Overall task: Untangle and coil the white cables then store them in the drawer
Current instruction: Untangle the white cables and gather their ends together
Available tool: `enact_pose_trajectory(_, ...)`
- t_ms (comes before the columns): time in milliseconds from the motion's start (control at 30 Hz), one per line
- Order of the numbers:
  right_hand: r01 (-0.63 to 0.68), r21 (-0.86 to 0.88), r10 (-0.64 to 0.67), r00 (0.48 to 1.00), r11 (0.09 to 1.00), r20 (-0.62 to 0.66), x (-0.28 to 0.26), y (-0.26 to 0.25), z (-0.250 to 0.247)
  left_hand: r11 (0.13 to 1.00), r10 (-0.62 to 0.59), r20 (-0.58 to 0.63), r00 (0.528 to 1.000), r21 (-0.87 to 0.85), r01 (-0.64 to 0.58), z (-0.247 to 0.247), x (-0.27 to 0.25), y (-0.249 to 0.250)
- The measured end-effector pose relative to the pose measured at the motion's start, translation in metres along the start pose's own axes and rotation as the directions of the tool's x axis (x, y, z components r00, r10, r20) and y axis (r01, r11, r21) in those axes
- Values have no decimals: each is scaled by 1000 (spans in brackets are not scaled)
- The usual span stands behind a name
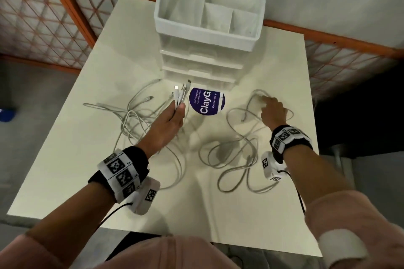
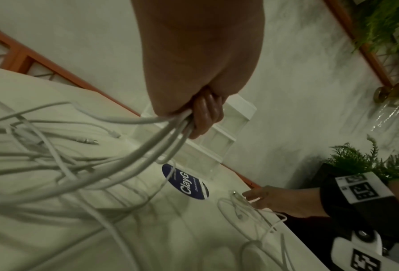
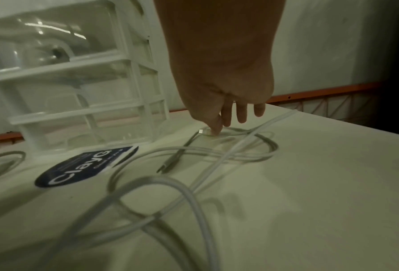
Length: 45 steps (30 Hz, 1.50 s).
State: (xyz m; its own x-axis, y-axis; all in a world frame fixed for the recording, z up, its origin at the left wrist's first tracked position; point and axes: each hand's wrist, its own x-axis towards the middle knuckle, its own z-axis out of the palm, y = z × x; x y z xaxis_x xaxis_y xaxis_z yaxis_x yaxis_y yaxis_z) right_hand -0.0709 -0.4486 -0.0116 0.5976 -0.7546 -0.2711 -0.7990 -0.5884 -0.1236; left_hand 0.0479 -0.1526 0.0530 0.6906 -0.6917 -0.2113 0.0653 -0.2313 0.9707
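Note:
Several white cables lie on the white table (image 1: 76,159) in two heaps: a left tangle (image 1: 140,120) and a right tangle (image 1: 240,155). My left hand (image 1: 178,109) is raised over the left tangle and grips a bundle of cable ends (image 1: 181,94), plugs pointing at the drawers. From the left wrist, those strands (image 2: 165,139) hang from my curled fingers (image 2: 205,117). My right hand (image 1: 267,102) reaches to the far end of the right tangle. Its straight fingertips (image 3: 215,128) touch a plug end (image 3: 203,131) on the table. The clear drawer unit (image 1: 201,65) stands behind, drawers closed.
A white divided tray (image 1: 166,17) tops the drawer unit. A round purple sticker (image 1: 206,102) lies on the table in front of the drawers, between my hands. Orange mesh railing (image 1: 43,17) runs behind the table. Table edges are close on the right and front.

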Motion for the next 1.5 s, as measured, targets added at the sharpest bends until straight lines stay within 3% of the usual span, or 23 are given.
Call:
enact_pose_trajectory(167, -88, -5, 88, 996, 996, -23, 7, -6, 19, 998, -2, 42, 999, 61, 0, 11, 1, -2)
enact_pose_trajectory(300, 6, 200, -2, 1000, 980, -23, -4, -19, 3, 1000, -22, 81, 996, 19, 21, 13, 3, -2)
enact_pose_trajectory(433, 136, 619, -159, 987, 774, -18, -38, -67, -34, 1000, -8, 157, 988, -26, 12, 17, 2, 3)
enact_pose_trajectory(533, 149, 810, -303, 952, 567, 37, -75, -110, -60, 999, 31, 162, 986, -42, -24, 20, -1, 11)
enact_pose_trajectory(600, 155, 864, -372, 927, 478, 39, -95, -131, -71, 998, 68, 142, 988, -6, -68, 21, -5, 17)
enact_pose_trajectory(800, 224, 866, -385, 922, 448, -40, -126, -157, -82, 991, 131, 74, 989, -1, -131, 15, -25, 31)
enact_pose_trajectory(900, 208, 909, -344, 936, 361, -78, -142, -164, -80, 993, 109, 26, 994, -49, -108, 8, -38, 39)
enact_pose_trajectory(967, 186, 910, -277, 957, 370, -83, -156, -169, -79, 991, 97, -11, 995, -88, -98, 3, -42, 42)
enact_pose_trajectory(1033, 145, 897, -339, 941, 418, 6, -173, -172, -75, 979, 107, -54, 993, -170, -115, -5, -46, 48)
enact_pose_trajectory(1133, 120, 876, -566, 802, 467, 192, -190, -172, -57, 975, 125, -137, 983, -169, -147, -21, -46, 52)
enact_pose_trajectory(1200, 207, 850, -657, 728, 484, 197, -188, -169, -43, 976, 130, -183, 975, -151, -158, -32, -47, 50)
enact_pose_trajectory(1267, 341, 783, -698, 697, 520, 160, -183, -166, -40, 960, 145, -188, 971, -209, -184, -38, -50, 47)
enact_pose_trajectory(1400, 492, 639, -695, 713, 591, 93, -172, -160, -40, 930, 182, -205, 962, -281, -236, -36, -62, 44)
enact_pose_trajectory(1500, 516, 595, -669, 742, 616, 49, -164, -150, -40, 908, 246, -310, 918, -257, -330, -43, -64, 50)
